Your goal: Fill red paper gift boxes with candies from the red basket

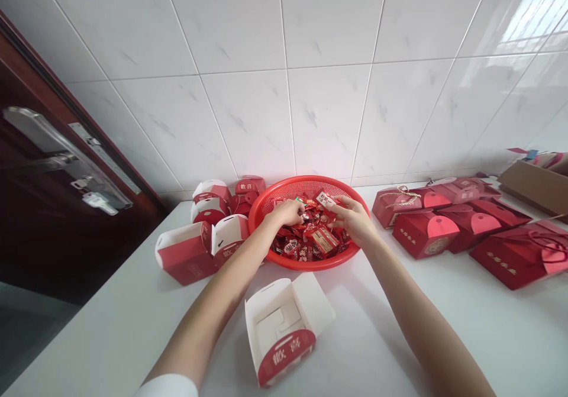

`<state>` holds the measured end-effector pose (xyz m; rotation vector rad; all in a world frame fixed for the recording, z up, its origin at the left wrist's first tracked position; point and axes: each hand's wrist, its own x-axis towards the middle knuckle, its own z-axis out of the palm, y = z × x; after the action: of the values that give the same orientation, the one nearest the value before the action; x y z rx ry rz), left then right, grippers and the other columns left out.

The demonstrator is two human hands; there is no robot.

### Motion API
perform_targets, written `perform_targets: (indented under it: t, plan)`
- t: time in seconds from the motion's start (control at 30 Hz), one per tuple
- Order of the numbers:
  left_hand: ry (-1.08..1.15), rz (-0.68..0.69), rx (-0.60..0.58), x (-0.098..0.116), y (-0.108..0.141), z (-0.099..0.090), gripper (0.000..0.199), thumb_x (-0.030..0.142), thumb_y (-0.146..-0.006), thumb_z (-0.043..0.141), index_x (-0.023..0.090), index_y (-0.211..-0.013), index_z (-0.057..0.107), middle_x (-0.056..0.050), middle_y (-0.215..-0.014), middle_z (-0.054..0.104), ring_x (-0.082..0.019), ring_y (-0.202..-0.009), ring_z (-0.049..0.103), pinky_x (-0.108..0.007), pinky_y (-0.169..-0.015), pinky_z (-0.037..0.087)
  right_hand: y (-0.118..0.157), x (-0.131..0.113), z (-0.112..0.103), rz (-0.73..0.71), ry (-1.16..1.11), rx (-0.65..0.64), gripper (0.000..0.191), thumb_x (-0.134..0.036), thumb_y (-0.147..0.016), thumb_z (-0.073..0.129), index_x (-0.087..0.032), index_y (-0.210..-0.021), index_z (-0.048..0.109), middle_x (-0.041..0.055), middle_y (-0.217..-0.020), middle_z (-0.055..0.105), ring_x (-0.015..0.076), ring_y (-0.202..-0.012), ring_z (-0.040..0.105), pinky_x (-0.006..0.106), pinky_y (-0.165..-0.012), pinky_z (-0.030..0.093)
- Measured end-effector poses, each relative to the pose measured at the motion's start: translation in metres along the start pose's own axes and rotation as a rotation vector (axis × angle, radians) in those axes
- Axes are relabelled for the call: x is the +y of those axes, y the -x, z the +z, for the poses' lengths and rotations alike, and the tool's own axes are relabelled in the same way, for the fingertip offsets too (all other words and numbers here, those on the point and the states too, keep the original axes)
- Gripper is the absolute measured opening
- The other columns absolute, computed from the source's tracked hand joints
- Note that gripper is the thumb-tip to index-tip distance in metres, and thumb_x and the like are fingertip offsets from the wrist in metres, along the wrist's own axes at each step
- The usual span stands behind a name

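Both of my hands reach into a red plastic basket full of red-wrapped candies. My left hand is closed over the candies on the left side, near a small green-wrapped piece; its fingertips are partly hidden. At the basket's right side, my right hand pinches a white-and-red wrapped candy between thumb and fingers. In front of the basket an open red-and-white gift box stands on the table, its inside white and bare.
Open red-and-white boxes cluster left of the basket. Several closed red gift boxes line the right side of the white table. A brown cardboard box sits far right. Behind is a tiled wall; a dark door stands left.
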<state>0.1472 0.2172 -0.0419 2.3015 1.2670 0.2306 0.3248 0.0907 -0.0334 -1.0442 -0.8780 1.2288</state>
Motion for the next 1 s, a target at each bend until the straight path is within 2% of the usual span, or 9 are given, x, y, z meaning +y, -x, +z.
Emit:
perform_targets:
  t: [0.07, 0.17, 0.33, 0.57, 0.8, 1.0]
  plan:
    - [0.022, 0.000, 0.013, 0.003, 0.001, -0.001, 0.012, 0.023, -0.070, 0.072, 0.022, -0.062, 0.064, -0.001, -0.065, 0.066, -0.024, -0.076, 0.064, -0.032, -0.075, 0.046, 0.000, 0.000, 0.000, -0.003, -0.008, 0.007, 0.032, -0.033, -0.067, 0.088, -0.018, -0.090, 0.071, 0.0035, -0.087, 0.073, 0.0156, -0.069, 0.071, 0.022, -0.053, 0.057]
    - [0.096, 0.019, 0.055, 0.008, 0.001, -0.003, 0.015, 0.027, -0.078, 0.063, 0.021, -0.065, 0.062, 0.000, -0.065, 0.066, -0.021, -0.071, 0.062, -0.031, -0.072, 0.044, -0.001, 0.000, 0.000, -0.004, -0.018, 0.021, 0.031, -0.032, -0.067, 0.088, -0.018, -0.089, 0.072, 0.0032, -0.086, 0.072, 0.0154, -0.069, 0.071, 0.022, -0.053, 0.057]
    - [0.265, 0.090, 0.122, 0.015, 0.003, -0.009, 0.019, 0.031, -0.079, 0.053, 0.021, -0.064, 0.060, 0.001, -0.067, 0.063, -0.020, -0.070, 0.059, -0.030, -0.069, 0.043, -0.003, 0.001, 0.001, -0.002, -0.039, 0.055, 0.028, -0.031, -0.067, 0.088, -0.019, -0.087, 0.071, 0.0026, -0.086, 0.072, 0.0147, -0.066, 0.070, 0.022, -0.052, 0.057]
    - [0.439, 0.173, 0.185, 0.019, 0.008, -0.013, 0.025, 0.039, -0.076, 0.057, 0.021, -0.059, 0.055, 0.001, -0.068, 0.060, -0.020, -0.075, 0.057, -0.031, -0.070, 0.045, -0.002, -0.001, 0.002, -0.001, -0.048, 0.062, 0.028, -0.032, -0.068, 0.087, -0.019, -0.088, 0.071, 0.0031, -0.092, 0.072, 0.0145, -0.068, 0.070, 0.023, -0.053, 0.058]
    - [0.528, 0.223, 0.148, 0.025, 0.013, -0.015, 0.025, 0.042, -0.074, 0.059, 0.021, -0.062, 0.060, 0.002, -0.067, 0.059, -0.019, -0.074, 0.056, -0.030, -0.072, 0.045, -0.002, -0.001, 0.002, 0.000, -0.053, 0.069, 0.030, -0.031, -0.066, 0.089, -0.019, -0.085, 0.070, 0.0032, -0.090, 0.071, 0.0162, -0.068, 0.072, 0.024, -0.052, 0.058]
    - [0.547, 0.225, 0.079, 0.028, 0.016, -0.016, 0.025, 0.043, -0.073, 0.064, 0.019, -0.075, 0.072, -0.001, -0.080, 0.071, -0.021, -0.083, 0.063, -0.031, -0.081, 0.048, -0.002, 0.001, -0.001, -0.032, -0.036, 0.021, 0.036, -0.036, -0.062, 0.091, -0.019, -0.086, 0.070, 0.0037, -0.092, 0.072, 0.0171, -0.071, 0.072, 0.025, -0.056, 0.058]
